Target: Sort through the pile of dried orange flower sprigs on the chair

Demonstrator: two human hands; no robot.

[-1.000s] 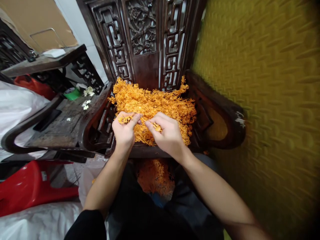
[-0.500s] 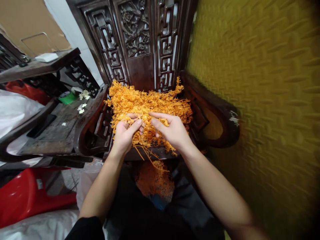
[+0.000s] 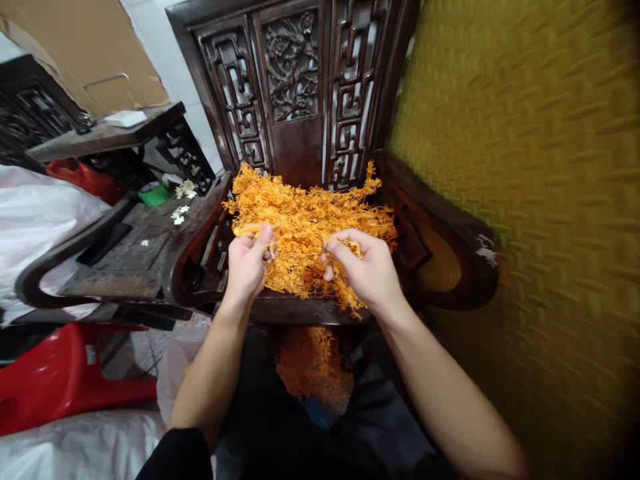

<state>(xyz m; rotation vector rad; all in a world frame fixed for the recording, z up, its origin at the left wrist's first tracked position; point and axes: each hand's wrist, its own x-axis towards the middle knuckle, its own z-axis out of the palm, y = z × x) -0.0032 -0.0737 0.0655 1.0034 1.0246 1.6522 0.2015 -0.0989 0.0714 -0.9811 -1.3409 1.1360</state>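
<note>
A heap of frilly orange sprigs [image 3: 305, 220], seemingly plastic, covers the seat of a dark carved wooden chair [image 3: 300, 150]. On the heap's left side my left hand [image 3: 247, 263] is closed, thumb against fingers, with bits of orange sprig showing at the fingertips. My right hand [image 3: 370, 267] pinches another piece of orange sprig at the right front of the heap. A gap of orange material separates the two hands. The fingers partly hide what each one grips.
At left stands a second wooden chair [image 3: 125, 253] carrying a green tape roll [image 3: 154, 193] and small white flower pieces [image 3: 180, 215]. A red plastic stool [image 3: 55, 387] and white sacks [image 3: 40, 207] lie beyond. A yellow textured panel [image 3: 525, 167] borders the right. Orange material [image 3: 315, 367] shows below.
My hands have moved apart, left hand leftward and right hand rightward. Orange strands that hung below them over the seat edge no longer show there. The view has shifted slightly.
</note>
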